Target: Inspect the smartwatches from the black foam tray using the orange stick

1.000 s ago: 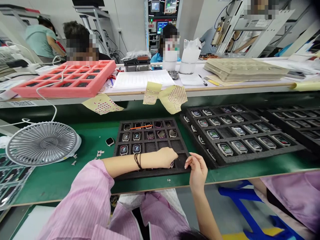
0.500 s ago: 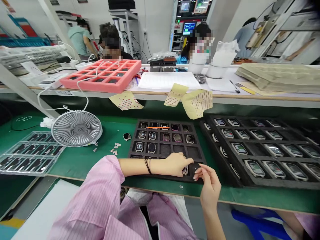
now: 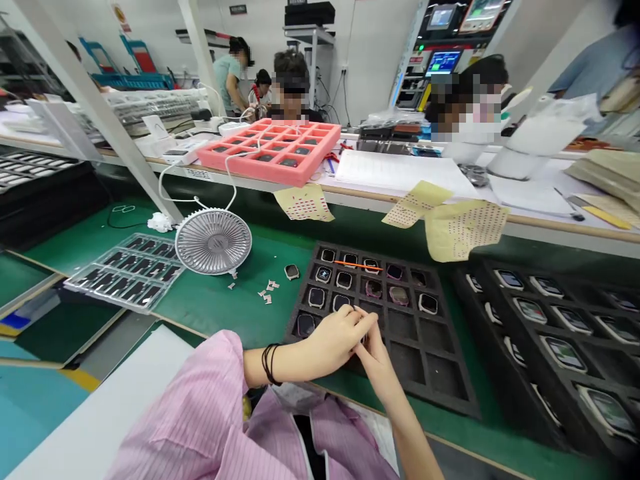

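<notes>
"What's lying right of the fan (image 3: 214, 241)?"
"A loose watch (image 3: 291, 271)."
"And the hands?"
"The curled left hand (image 3: 336, 338) and the right hand (image 3: 376, 353), fingers bent, are holding a small, mostly hidden item (image 3: 365, 339) between them, over the black foam tray (image 3: 447, 375)."

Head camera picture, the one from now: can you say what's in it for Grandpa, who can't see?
A left hand and right hand meet over a black tray of watches; anything between them is mostly hidden. A fan is left of it, a pink tray on the shelf behind.
</notes>
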`<state>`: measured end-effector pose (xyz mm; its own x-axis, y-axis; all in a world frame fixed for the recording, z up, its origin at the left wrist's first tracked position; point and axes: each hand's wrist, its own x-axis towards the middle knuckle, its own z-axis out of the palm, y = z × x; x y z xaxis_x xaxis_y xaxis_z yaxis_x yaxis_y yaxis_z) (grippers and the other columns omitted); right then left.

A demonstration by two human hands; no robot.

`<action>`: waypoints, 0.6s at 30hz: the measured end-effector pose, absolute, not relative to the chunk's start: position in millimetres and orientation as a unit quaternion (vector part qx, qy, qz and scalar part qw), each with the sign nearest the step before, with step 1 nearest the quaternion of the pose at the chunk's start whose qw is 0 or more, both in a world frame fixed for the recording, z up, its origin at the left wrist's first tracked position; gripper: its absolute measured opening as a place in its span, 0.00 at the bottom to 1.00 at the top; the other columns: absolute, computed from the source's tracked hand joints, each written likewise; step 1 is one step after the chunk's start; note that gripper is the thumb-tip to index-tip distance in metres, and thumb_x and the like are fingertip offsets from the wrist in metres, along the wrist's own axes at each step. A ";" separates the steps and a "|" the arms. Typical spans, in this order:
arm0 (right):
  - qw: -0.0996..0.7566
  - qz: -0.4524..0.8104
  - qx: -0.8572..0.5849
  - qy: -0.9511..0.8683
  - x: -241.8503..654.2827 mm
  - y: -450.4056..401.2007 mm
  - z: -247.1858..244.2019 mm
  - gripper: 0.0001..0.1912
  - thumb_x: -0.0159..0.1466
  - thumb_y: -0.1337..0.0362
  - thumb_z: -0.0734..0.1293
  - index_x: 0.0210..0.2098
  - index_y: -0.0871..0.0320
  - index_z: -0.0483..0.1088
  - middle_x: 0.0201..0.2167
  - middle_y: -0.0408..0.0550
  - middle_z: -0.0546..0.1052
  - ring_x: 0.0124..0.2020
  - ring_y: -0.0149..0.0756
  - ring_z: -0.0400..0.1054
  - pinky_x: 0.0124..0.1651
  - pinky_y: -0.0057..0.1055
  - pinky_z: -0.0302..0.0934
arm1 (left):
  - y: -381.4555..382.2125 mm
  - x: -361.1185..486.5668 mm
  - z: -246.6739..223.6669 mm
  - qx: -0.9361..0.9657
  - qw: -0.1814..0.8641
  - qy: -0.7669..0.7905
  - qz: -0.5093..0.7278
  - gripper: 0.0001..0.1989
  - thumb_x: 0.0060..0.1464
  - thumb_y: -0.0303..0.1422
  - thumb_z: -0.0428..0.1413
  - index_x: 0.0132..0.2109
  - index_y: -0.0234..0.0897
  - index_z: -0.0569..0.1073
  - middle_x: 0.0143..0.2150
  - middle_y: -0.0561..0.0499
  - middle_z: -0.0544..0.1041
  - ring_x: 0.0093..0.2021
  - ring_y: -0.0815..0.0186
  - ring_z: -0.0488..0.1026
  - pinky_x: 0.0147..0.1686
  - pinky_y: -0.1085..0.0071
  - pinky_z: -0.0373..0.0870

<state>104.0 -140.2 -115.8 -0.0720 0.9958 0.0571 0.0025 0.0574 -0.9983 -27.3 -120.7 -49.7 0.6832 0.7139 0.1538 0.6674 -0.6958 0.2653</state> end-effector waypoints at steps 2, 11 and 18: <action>0.508 0.498 -0.460 -0.532 83.0 -131.4 -115.7 0.22 0.58 0.59 0.70 0.51 0.54 0.68 0.53 0.52 0.72 0.59 0.47 0.62 0.63 0.45 0.54 | -126.5 -37.9 -56.2 0.902 0.069 0.407 0.126 0.28 0.53 0.17 0.47 0.61 0.29 0.58 0.49 0.39 0.73 0.50 0.56 0.67 0.48 0.61 0.71; 0.459 0.757 -0.362 -0.292 57.7 -114.0 -93.3 0.18 0.60 0.53 0.66 0.47 0.55 0.68 0.30 0.48 0.76 0.28 0.41 0.71 0.21 0.29 0.58 | -121.3 -154.8 -68.2 0.798 0.074 0.551 0.232 0.15 0.61 0.40 0.54 0.51 0.37 0.70 0.51 0.45 0.75 0.53 0.60 0.70 0.53 0.62 0.70; 0.443 0.799 -0.334 -0.233 61.3 -109.9 -79.1 0.19 0.60 0.54 0.62 0.46 0.57 0.70 0.30 0.51 0.75 0.26 0.39 0.67 0.21 0.29 0.54 | -113.3 -212.5 -119.6 0.803 -0.018 0.582 0.125 0.13 0.65 0.35 0.49 0.47 0.34 0.75 0.48 0.44 0.78 0.47 0.60 0.71 0.40 0.67 0.68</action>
<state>61.3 -109.9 -79.1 -0.3846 0.8635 -0.3262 -0.5523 -0.4984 -0.6682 -212.5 -113.3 -119.6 0.2908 0.9308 0.2213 0.9399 -0.3212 0.1159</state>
